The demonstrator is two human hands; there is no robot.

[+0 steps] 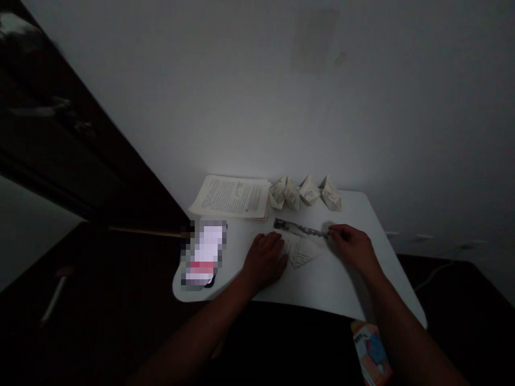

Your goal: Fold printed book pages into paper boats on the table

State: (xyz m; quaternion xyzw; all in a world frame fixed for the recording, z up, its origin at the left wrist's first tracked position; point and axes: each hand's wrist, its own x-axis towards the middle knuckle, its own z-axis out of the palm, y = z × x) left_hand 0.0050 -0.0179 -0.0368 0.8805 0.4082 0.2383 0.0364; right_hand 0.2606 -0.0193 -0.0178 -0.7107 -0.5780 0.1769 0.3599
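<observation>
My left hand (265, 258) lies on the table with its fingers stretched out, pressing on the left part of a folded printed paper (302, 254). The paper's visible part tapers to a point at the right. My right hand (353, 245) is closed in a pinch at the right end of a narrow dark strip (298, 228) with a wavy lower edge. That strip runs along the top of the folded paper; whether they are joined I cannot tell. Dim light hides what the strip is made of.
Behind my hands, several folded paper boats (309, 192) stand in a row beside a stack of printed pages (233, 197). A lit phone (207, 252) lies at the left of the white table (322, 299). A wall (241, 107) rises behind; a colourful packet (372, 351) is below the front edge.
</observation>
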